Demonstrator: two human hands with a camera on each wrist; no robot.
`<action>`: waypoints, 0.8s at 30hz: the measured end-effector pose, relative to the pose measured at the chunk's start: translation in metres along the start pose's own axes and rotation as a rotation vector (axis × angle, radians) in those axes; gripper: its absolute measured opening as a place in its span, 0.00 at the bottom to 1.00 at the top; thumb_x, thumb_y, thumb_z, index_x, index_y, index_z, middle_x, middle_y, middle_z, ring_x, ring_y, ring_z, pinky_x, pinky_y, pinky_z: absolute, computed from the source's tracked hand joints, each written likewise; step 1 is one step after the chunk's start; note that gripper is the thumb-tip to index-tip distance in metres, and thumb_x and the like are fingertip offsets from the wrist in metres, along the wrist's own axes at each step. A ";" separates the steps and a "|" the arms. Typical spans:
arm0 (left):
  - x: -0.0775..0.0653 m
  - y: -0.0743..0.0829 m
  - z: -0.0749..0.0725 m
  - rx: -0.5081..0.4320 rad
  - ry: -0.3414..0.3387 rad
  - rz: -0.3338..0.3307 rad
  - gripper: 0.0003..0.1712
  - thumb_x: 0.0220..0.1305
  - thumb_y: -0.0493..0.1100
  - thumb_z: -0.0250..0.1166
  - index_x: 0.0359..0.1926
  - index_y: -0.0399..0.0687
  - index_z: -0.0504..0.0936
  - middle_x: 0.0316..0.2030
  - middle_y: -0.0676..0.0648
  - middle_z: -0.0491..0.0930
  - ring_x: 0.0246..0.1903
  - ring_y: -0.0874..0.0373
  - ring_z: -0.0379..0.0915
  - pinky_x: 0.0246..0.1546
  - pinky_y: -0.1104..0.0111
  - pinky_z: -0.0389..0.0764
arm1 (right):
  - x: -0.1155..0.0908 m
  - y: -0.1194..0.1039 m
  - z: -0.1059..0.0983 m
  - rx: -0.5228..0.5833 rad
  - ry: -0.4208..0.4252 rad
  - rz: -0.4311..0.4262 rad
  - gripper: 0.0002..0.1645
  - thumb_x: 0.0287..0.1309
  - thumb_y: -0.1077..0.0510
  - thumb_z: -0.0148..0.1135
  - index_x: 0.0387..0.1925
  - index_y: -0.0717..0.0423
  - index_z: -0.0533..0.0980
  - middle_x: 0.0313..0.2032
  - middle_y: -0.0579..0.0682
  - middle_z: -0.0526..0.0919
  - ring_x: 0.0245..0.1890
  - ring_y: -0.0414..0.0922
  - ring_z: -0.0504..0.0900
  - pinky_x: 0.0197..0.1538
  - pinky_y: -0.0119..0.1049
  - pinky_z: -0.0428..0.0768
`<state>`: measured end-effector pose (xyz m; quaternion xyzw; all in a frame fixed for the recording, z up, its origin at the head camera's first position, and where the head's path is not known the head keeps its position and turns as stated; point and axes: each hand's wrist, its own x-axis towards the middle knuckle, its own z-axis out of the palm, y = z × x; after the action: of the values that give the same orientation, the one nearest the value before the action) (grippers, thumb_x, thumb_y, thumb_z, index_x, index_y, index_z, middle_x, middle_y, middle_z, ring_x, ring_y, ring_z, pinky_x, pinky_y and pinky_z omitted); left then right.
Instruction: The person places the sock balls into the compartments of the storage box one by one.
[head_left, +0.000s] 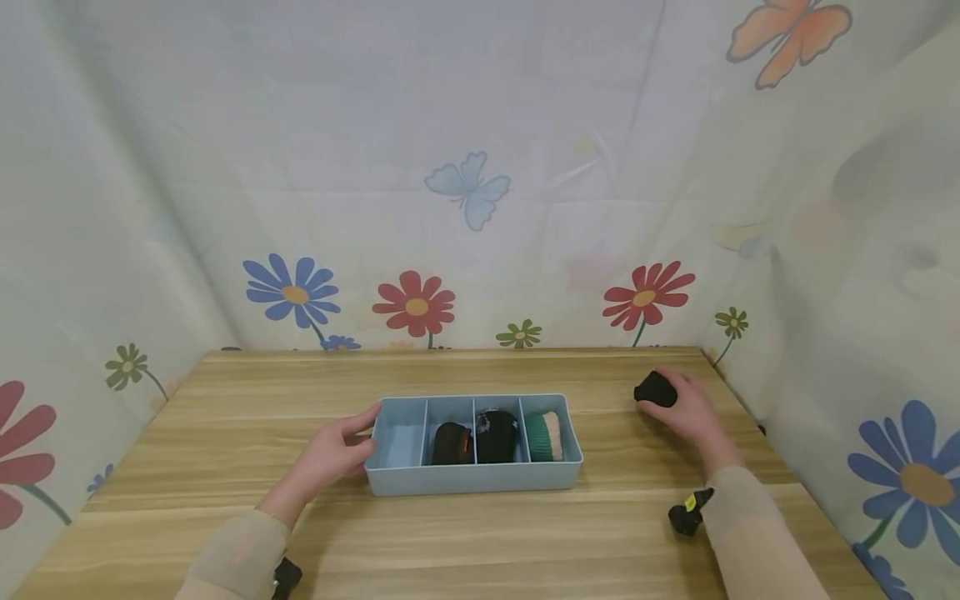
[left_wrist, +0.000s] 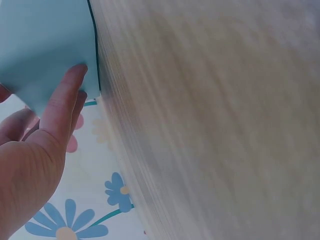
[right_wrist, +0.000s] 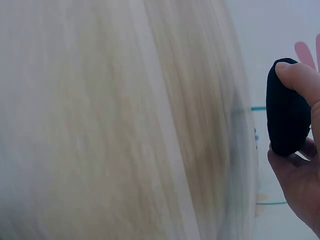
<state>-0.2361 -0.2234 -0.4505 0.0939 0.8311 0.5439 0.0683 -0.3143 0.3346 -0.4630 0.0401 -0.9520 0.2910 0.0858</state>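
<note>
A light blue divided box (head_left: 472, 480) sits on the wooden table. Three of its compartments hold rolled-up socks: one dark with an orange mark (head_left: 452, 444), one black with a pale pattern (head_left: 497, 437), one green and pink (head_left: 544, 437). The leftmost compartment is bare. At the box's left end, my left hand (head_left: 333, 450) holds the wall, several fingers (left_wrist: 60, 107) along its outer face. Off to the right of the box, my right hand (head_left: 688, 410) grips a rolled-up black sock (right_wrist: 287, 112) between thumb and fingers; the sock is above the table in the right wrist view.
The wooden table (head_left: 480, 546) runs back to a pale cloth (head_left: 480, 108) printed with flowers and butterflies. This cloth also hangs along both sides. Dark wrist devices show at the left sleeve (head_left: 236, 554) and right sleeve (head_left: 753, 533).
</note>
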 end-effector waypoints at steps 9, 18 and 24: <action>0.000 0.000 0.000 -0.003 0.000 0.009 0.36 0.68 0.36 0.59 0.74 0.42 0.61 0.72 0.34 0.58 0.62 0.36 0.68 0.45 0.55 0.83 | 0.002 -0.021 0.010 0.038 0.009 -0.045 0.46 0.55 0.48 0.71 0.69 0.63 0.63 0.63 0.74 0.61 0.60 0.69 0.64 0.59 0.69 0.66; 0.000 0.001 0.001 0.000 0.005 -0.005 0.36 0.67 0.36 0.59 0.74 0.42 0.61 0.71 0.34 0.59 0.62 0.37 0.69 0.45 0.56 0.83 | 0.007 -0.045 0.016 0.039 0.016 -0.115 0.45 0.54 0.51 0.72 0.70 0.61 0.64 0.63 0.72 0.63 0.59 0.67 0.65 0.57 0.67 0.69; 0.000 0.002 0.001 0.009 0.010 -0.019 0.36 0.67 0.37 0.60 0.74 0.43 0.62 0.71 0.35 0.60 0.62 0.37 0.69 0.46 0.56 0.83 | 0.009 -0.065 0.019 0.066 0.033 -0.196 0.44 0.53 0.53 0.74 0.69 0.59 0.66 0.62 0.69 0.66 0.58 0.66 0.66 0.56 0.66 0.71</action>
<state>-0.2354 -0.2222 -0.4490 0.0837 0.8348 0.5398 0.0689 -0.3176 0.2694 -0.4413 0.1311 -0.9319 0.3131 0.1281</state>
